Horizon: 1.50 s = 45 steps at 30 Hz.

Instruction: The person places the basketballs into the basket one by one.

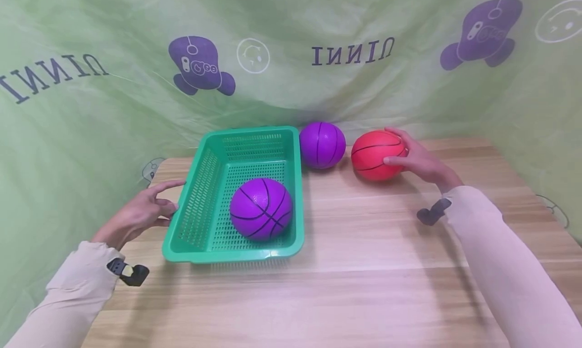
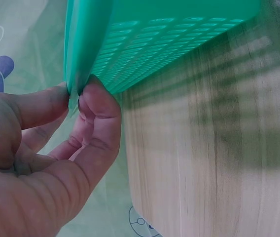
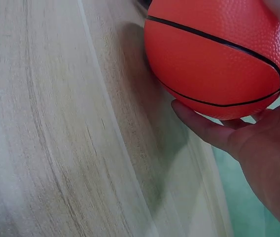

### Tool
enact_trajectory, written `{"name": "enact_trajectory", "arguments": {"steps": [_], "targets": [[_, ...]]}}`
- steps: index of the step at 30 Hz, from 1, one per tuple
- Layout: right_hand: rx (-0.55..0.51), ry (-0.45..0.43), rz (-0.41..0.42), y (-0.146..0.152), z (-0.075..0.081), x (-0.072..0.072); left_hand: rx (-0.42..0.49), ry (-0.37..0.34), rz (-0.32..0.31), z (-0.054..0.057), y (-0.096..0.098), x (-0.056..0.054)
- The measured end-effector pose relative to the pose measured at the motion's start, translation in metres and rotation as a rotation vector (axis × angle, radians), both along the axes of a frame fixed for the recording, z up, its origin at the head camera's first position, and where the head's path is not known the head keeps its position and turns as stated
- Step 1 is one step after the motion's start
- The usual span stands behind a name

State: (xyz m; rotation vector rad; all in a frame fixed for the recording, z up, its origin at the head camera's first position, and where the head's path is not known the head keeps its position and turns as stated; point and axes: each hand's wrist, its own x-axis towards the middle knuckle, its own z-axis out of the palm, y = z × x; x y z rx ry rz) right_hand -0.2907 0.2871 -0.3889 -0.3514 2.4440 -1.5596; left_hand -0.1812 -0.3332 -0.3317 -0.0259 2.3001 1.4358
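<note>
A green plastic basket (image 1: 234,257) with slotted walls stands on the left of the table. One purple toy basketball (image 1: 261,209) lies inside it, towards its near right corner. My left hand (image 1: 144,211) pinches the basket's left rim (image 2: 83,44) between thumb and fingers, as the left wrist view shows. A red toy basketball (image 1: 377,156) is at the back of the table. My right hand (image 1: 420,161) grips its right side, thumb on the near face and fingers round the far side. Whether the red ball touches the table cannot be told.
A second purple basketball (image 1: 322,145) sits just outside the basket's far right corner, left of the red ball. The wooden table (image 1: 364,277) reaches back to a green printed curtain (image 1: 291,75), which also hangs at both sides.
</note>
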Motion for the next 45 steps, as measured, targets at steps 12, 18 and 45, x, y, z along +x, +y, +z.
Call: {"name": "enact_trajectory", "arguments": {"steps": [12, 18, 45], "targets": [[0.040, 0.092, 0.024, -0.007, 0.006, 0.012, 0.020, 0.004, -0.006, 0.001, 0.000, 0.001], [0.032, 0.111, 0.032, -0.013, 0.012, 0.015, 0.035, -0.001, 0.009, 0.001, 0.001, 0.001], [-0.032, 0.172, 0.129, -0.047, 0.053, 0.018, 0.024, -0.008, -0.006, 0.000, 0.000, 0.001]]}}
